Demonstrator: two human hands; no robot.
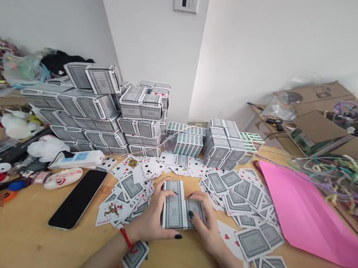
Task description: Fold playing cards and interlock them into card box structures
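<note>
A block made of folded playing cards [174,208], with grey patterned backs outward, rests low over the table between my hands. My left hand [151,218] is closed round its left side, fingers along the far edge and thumb stretched along the near edge. On the right, my right hand [208,223] grips a shorter part of the block [194,210], with fingers at the far edge and thumb on top. Loose playing cards [132,185] lie left of the block, some face up, including a joker [114,211]. More loose cards [243,195] spread out on the right.
Stacked card blocks [83,112] stand at the back left, with another stack [224,144] right of centre. A black phone [78,200] and a white power strip [80,158] lie left. Pink paper [306,216] and a cardboard box [318,130] are right.
</note>
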